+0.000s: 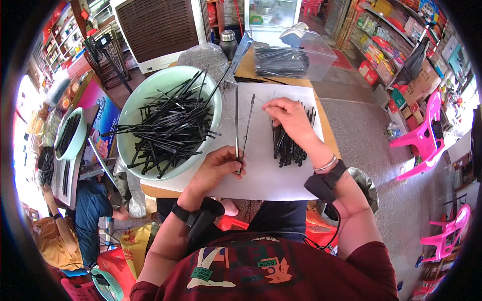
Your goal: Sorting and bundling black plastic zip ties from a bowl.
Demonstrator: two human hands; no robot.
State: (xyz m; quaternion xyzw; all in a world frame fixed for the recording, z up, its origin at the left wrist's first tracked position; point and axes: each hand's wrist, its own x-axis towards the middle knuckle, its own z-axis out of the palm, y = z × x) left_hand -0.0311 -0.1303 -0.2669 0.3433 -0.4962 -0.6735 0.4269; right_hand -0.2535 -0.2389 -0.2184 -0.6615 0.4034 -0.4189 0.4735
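My left hand (219, 166) is closed at the table's near side, gripping two thin black rods (237, 120) by their lower ends. The rods point away from me and spread apart at the top. My right hand (292, 119) hovers over a bundle of similar black rods (287, 149), lying side by side on the white sheet (258, 183). Its thumb and fingertips are pinched together; what they hold, if anything, is too fine to make out. Left of my hands, a pale green basin (129, 103) holds a tangled heap of black rods (173, 125).
A clear plastic box (321, 57) with more rods stands at the table's far end, near a dark flask (228, 45). At far left, a person (57, 236) reaches toward rods by another green basin (75, 145). Pink chairs (424, 135) stand right.
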